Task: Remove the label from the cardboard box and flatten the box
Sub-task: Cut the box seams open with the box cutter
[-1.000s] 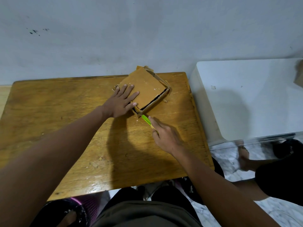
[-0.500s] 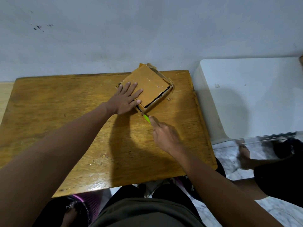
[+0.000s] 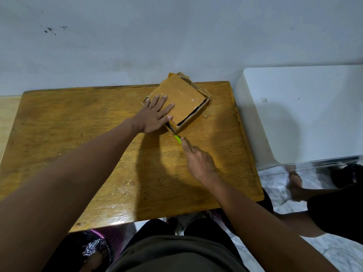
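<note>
**Knife at the corner, palm on the lid**

The cardboard box [image 3: 180,99] sat on the wooden table [image 3: 78,134], up at its far edge beside the wall, and it served as the marker for everything else. To the left of the box and lapping onto its top panel, the left hand [image 3: 155,116] lay flat, fingers spread, gripping nothing, only pressing the panel down. No label showed on the top face; only small white flecks did. Just below the box's near corner sat the green knife [image 3: 177,139], its tip touching or nearly touching that corner; the blade itself was too small to make out. Behind it, the right hand [image 3: 198,161] was closed round the handle, forefinger laid along the spine.

My read: the step in hand was slitting that corner seam so the walls could fold down. Done well, the cut would run along the seam and away from the pinning thumb, shallow and steady, with the palm's weight holding the box from skidding. To the right of the box stood a white cabinet [image 3: 304,114], well clear.
</note>
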